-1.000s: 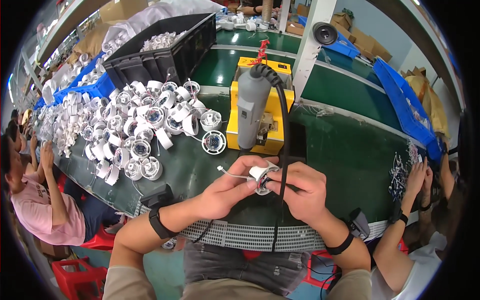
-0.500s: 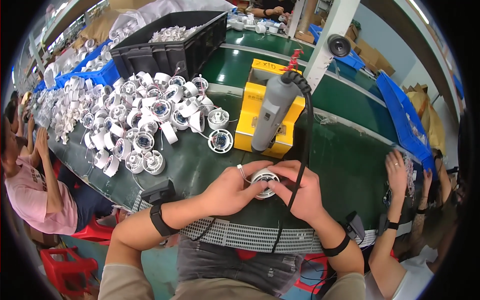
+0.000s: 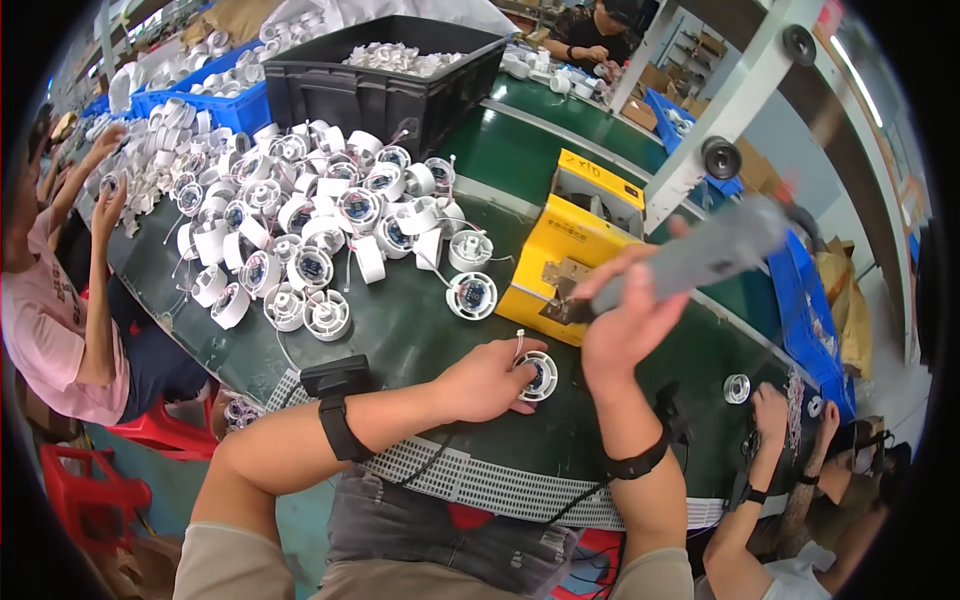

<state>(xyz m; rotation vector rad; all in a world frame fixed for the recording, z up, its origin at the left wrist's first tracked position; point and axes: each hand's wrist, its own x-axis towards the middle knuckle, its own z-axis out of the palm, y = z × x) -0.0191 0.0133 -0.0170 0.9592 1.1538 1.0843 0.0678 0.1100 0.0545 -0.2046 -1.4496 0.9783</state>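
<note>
My left hand (image 3: 488, 384) grips a round white plastic housing (image 3: 546, 374) on the green bench, its thumb and fingers around the rim. A dark circuit board shows inside the housing, and a white wire connector stands up beside my fingers. My right hand (image 3: 625, 335) is wrapped around a grey electric screwdriver (image 3: 715, 245), tilted with its upper end to the far right and somewhat blurred. The tool's lower end is close to the yellow box (image 3: 545, 250) with a metal plate on its front. Its tip is hard to make out.
A heap of similar white housings (image 3: 310, 235) covers the bench at left, below a black crate (image 3: 385, 100) of small white parts. One housing (image 3: 471, 295) lies near the yellow box. Co-workers sit on both sides. A metal post (image 3: 715, 110) rises behind the box.
My right hand has left the housing and taken hold of the screwdriver, which has swung from upright before the yellow box to tilted rightward. My left hand keeps the housing. The view has shifted.
</note>
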